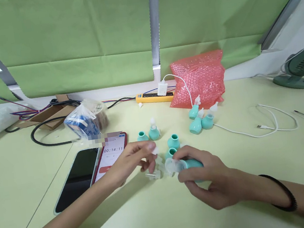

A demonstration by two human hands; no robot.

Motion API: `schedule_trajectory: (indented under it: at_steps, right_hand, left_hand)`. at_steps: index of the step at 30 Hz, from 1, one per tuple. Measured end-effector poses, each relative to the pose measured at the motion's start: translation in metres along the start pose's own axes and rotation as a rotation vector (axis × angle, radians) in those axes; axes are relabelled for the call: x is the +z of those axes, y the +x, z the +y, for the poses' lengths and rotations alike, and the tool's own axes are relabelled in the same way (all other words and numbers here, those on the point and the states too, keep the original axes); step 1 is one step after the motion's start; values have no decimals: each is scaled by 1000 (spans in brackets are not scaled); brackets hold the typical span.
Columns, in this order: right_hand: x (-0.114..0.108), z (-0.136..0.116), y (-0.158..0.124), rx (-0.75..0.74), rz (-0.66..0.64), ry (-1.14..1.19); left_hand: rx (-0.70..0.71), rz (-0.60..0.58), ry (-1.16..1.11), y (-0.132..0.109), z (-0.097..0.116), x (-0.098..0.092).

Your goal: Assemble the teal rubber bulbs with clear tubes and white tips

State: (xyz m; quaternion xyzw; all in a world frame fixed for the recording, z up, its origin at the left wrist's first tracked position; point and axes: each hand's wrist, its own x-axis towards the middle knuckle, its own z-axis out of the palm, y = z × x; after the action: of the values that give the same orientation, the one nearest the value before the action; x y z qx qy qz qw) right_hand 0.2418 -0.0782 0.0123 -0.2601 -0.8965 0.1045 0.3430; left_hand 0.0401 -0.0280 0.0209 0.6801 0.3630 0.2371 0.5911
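Note:
My right hand (206,181) grips a teal rubber bulb (193,163) lying on its side, with a clear plastic cap (171,166) on its mouth pointing left. My left hand (132,161) pinches a small clear plastic piece (155,150) between thumb and fingers, just left of the bulb. Under the left hand a few clear plastic tips (154,175) lie on the table. Bare teal bulbs (173,141) stand just behind both hands. Another bulb with a white nozzle (153,130) stands further back.
Three assembled teal bulbs (200,119) lie by a pink bubble-wrap bag (199,77). Two phones (78,175) lie at left, one showing a timer (111,153). A bagged tape roll (86,121), power strip (154,97), white cable (266,124) and green fan (301,68) ring the green table (21,174).

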Motion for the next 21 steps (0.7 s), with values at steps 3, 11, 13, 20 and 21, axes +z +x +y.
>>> schedule_trajectory:
  at_steps: [3, 11, 13, 20, 21]
  right_hand:
    - [-2, 1, 4, 96, 77, 161]
    - [-4, -1, 7, 423, 79, 571]
    - [-3, -2, 8, 564, 46, 733]
    - [3, -6, 8, 677, 94, 1053]
    - [4, -7, 8, 674, 97, 1083]
  left_hand:
    - [64, 175, 629, 3, -8, 1]
    - [108, 169, 1159, 7, -23, 6]
    - [142, 191, 1145, 6, -22, 7]
    - [384, 263, 531, -12, 1, 21]
    - [368, 269, 438, -14, 4, 23]
